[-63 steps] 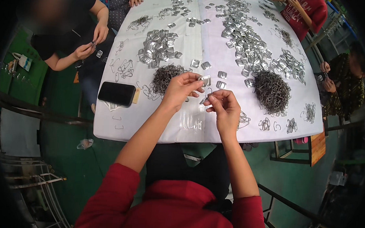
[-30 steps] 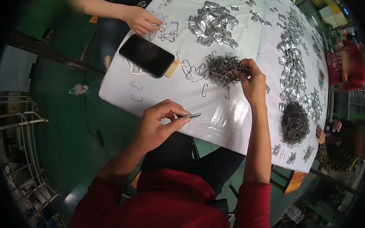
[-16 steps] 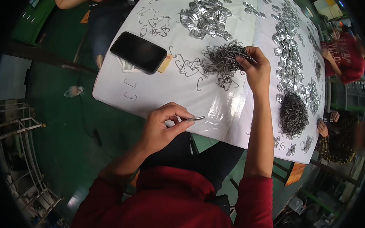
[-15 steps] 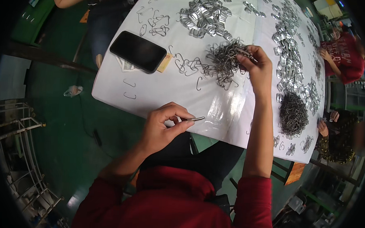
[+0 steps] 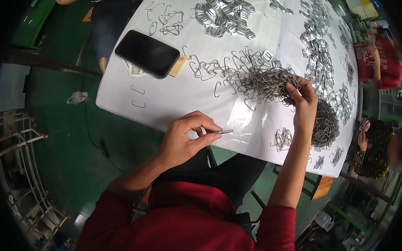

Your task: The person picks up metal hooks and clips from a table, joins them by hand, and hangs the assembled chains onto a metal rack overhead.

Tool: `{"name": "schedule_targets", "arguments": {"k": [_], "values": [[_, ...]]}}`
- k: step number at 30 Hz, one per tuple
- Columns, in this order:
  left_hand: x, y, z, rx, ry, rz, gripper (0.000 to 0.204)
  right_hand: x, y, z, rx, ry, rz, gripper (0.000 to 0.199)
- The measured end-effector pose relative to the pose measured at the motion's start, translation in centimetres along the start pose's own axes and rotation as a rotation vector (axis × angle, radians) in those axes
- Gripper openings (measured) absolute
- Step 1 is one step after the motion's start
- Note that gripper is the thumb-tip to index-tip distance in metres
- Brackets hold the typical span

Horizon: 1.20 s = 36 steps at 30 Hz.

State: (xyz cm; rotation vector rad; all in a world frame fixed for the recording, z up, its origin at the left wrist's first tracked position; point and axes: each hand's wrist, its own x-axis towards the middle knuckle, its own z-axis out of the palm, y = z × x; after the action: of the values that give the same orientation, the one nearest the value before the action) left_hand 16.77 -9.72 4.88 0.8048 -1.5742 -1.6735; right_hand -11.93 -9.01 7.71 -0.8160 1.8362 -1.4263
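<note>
Near the front edge of the table, my left hand (image 5: 185,136) pinches a thin, slightly curved metal piece (image 5: 224,131) between thumb and fingers; it is seen edge-on, so its full shape is hidden. Farther right, my right hand (image 5: 304,101) is closed at the right end of a tangled heap of bent wire hooks (image 5: 270,83), its fingertips in among the wires. Some of what it grips is hidden by the fingers. Loose wire hooks (image 5: 208,67) trail leftward from the heap over the white tabletop (image 5: 175,97).
A black phone (image 5: 147,53) lies on papers at the left. Shiny metal buckles (image 5: 224,13) are piled at the back, and more buckles (image 5: 318,59) run along the right. A dense wire heap (image 5: 325,126) sits beyond my right forearm. Other people work around the table.
My right hand has moved right and slightly nearer, and the wire heap has shifted and spread that way with it. A small wire cluster now shows beside my forearm. My left hand keeps its pinch.
</note>
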Motion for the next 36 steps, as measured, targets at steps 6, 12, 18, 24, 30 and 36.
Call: {"name": "schedule_targets", "arguments": {"k": [6,12,18,24,30,36], "values": [[0.3,0.2,0.7,0.024,-0.071,-0.013,0.014,1.8,-1.9,3.5,-0.078,-0.151,-0.101,0.031],[0.0,0.2,1.7,0.005,-0.113,-0.054,0.014,3.1,-1.4,3.4,-0.475,-0.319,-0.327,0.032],[-0.2,-0.5,2.4,0.016,-0.057,0.024,0.012,-2.4,4.3,2.9,-0.917,-0.436,-0.222,0.015],[0.5,1.0,3.9,0.035,-0.064,-0.040,0.010,-5.9,6.2,2.0,-0.858,-0.273,-0.302,0.011],[2.3,1.5,5.6,0.022,-0.130,-0.120,0.011,-9.5,0.4,-1.9,0.124,-0.191,0.098,0.012],[4.5,2.4,9.0,-0.066,-0.100,-0.024,0.013,-11.8,-1.6,-1.5,0.455,-0.097,0.076,0.009]]}}
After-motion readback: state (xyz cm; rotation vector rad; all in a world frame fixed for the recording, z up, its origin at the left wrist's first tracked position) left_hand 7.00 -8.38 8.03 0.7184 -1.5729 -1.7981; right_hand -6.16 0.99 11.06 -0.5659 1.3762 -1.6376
